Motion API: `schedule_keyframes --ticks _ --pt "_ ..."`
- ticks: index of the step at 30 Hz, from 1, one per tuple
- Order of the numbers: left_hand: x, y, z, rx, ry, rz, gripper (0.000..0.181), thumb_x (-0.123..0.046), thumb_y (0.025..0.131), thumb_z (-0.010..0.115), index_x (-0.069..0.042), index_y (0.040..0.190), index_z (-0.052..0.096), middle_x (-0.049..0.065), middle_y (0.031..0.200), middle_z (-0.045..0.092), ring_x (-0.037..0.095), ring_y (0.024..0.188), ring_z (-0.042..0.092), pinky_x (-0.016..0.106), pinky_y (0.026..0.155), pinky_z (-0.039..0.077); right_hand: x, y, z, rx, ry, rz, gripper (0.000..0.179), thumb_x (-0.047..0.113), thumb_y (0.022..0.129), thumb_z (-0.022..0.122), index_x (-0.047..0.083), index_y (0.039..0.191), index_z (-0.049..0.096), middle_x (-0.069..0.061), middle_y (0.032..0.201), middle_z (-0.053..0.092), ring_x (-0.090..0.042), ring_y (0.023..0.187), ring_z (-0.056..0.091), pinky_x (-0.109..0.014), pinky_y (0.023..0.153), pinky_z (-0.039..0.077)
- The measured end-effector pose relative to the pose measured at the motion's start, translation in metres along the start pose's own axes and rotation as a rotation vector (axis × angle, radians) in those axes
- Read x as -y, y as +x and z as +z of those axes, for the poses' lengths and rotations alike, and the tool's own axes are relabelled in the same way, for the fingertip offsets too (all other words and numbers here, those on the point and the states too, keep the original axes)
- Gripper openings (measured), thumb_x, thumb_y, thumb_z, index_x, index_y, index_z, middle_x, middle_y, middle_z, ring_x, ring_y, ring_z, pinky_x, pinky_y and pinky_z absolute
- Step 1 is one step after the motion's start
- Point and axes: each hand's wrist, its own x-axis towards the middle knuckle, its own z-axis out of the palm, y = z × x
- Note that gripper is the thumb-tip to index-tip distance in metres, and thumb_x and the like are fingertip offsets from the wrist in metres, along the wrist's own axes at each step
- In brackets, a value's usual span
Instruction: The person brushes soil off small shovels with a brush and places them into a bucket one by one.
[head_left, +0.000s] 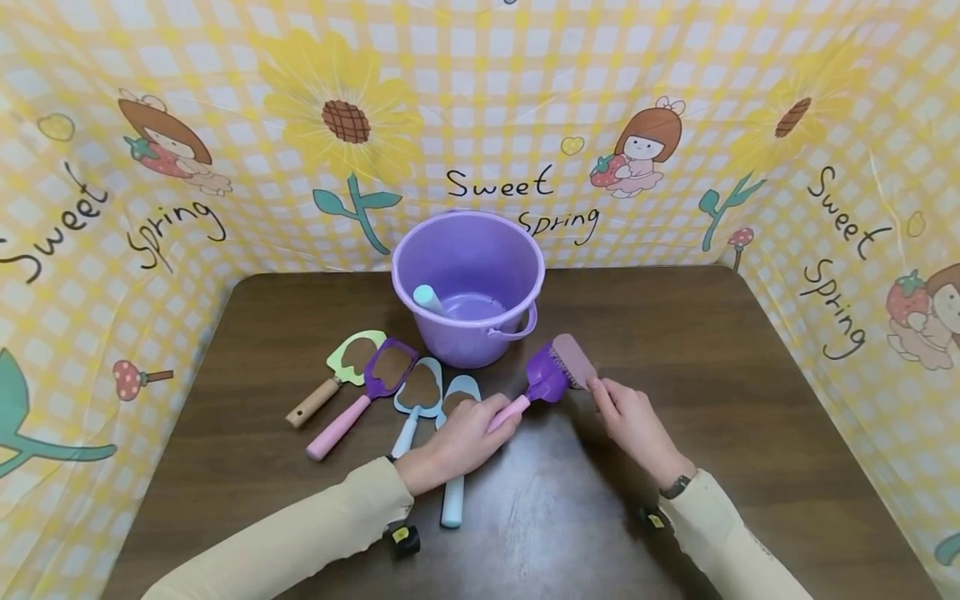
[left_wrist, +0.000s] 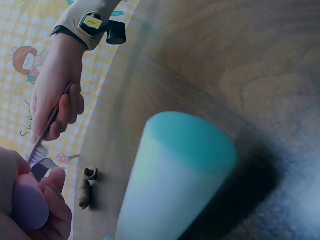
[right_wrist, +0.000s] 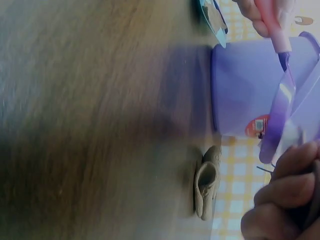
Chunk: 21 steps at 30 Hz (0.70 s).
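My left hand (head_left: 465,437) grips the pink handle of a small purple shovel (head_left: 547,375), its blade raised above the table. My right hand (head_left: 633,421) holds a dusky-pink brush (head_left: 573,358), whose bristles face the shovel's blade and appear to touch it. In the right wrist view, the purple blade (right_wrist: 280,117) hangs close to my right fingers (right_wrist: 287,187). Under my left forearm and hand lie two light-blue shovels, partly covered; the turquoise-tipped handle (left_wrist: 175,175) of one looms large in the left wrist view.
Behind stands a purple bucket (head_left: 459,343), a pale teal handle (head_left: 427,297) inside it. To the left lie a green shovel (head_left: 333,367) with a wooden handle and a purple one (head_left: 375,387). The wrist views show a small brown shoe-like object (right_wrist: 206,185) on the table.
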Motion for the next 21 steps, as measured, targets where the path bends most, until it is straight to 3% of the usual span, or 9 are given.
schedule_keyframes --ticks 4,7,12,14,15,19,21 --pt "0.001 0.0 0.001 0.005 0.014 -0.012 0.016 -0.022 0.105 0.06 -0.013 0.092 0.065 -0.01 0.066 0.05 0.005 0.056 0.047 0.024 0.054 0.043 -0.001 0.0 0.0 -0.039 -0.01 0.016 0.041 0.027 0.112 0.05 0.01 0.074 0.052 0.004 0.06 0.046 -0.013 0.052 0.044 -0.027 0.05 0.037" --pt "0.003 -0.001 0.002 -0.017 0.063 -0.011 0.02 -0.024 0.106 0.06 -0.013 0.089 0.062 -0.009 0.065 0.048 0.008 0.056 0.046 0.025 0.053 0.041 0.002 -0.003 0.001 -0.023 0.011 -0.043 0.039 0.025 0.111 0.053 0.012 0.074 0.051 0.007 0.061 0.042 -0.009 0.054 0.042 -0.026 0.051 0.035" --pt "0.01 -0.001 0.003 -0.089 0.057 0.068 0.03 -0.032 0.108 0.055 -0.013 0.085 0.057 -0.007 0.062 0.045 0.011 0.054 0.045 0.028 0.05 0.038 0.006 -0.006 0.004 0.024 0.037 -0.183 0.034 0.02 0.108 0.057 0.017 0.075 0.049 0.012 0.064 0.036 -0.003 0.055 0.037 -0.024 0.053 0.032" --pt "0.023 -0.001 0.011 -0.114 0.04 0.107 0.033 -0.036 0.11 0.05 -0.014 0.087 0.057 -0.008 0.063 0.045 0.01 0.054 0.043 0.029 0.048 0.036 0.006 -0.006 0.005 0.02 0.043 -0.2 0.034 0.018 0.108 0.058 0.017 0.075 0.049 0.012 0.064 0.036 -0.002 0.055 0.037 -0.024 0.052 0.032" --pt "0.029 0.0 0.014 -0.121 0.042 0.116 0.033 -0.038 0.11 0.049 -0.015 0.087 0.057 -0.008 0.063 0.045 0.009 0.054 0.043 0.029 0.048 0.036 0.006 -0.005 0.005 0.01 0.038 -0.199 0.034 0.018 0.108 0.057 0.017 0.075 0.05 0.012 0.064 0.036 -0.002 0.055 0.037 -0.024 0.052 0.033" --pt "0.029 -0.001 0.013 -0.11 0.019 0.09 0.033 -0.038 0.11 0.049 -0.014 0.088 0.057 -0.008 0.063 0.045 0.009 0.054 0.043 0.03 0.048 0.036 0.002 -0.003 0.004 -0.038 0.028 -0.115 0.038 0.02 0.111 0.052 0.014 0.074 0.051 0.009 0.061 0.041 -0.006 0.053 0.04 -0.025 0.05 0.035" --pt "0.016 -0.003 0.005 -0.085 0.017 0.05 0.031 -0.035 0.108 0.054 -0.014 0.086 0.057 -0.007 0.062 0.045 0.01 0.054 0.044 0.029 0.049 0.038 0.0 -0.003 0.003 -0.061 0.014 -0.064 0.04 0.023 0.112 0.05 0.013 0.073 0.051 0.007 0.06 0.043 -0.009 0.052 0.042 -0.026 0.05 0.037"
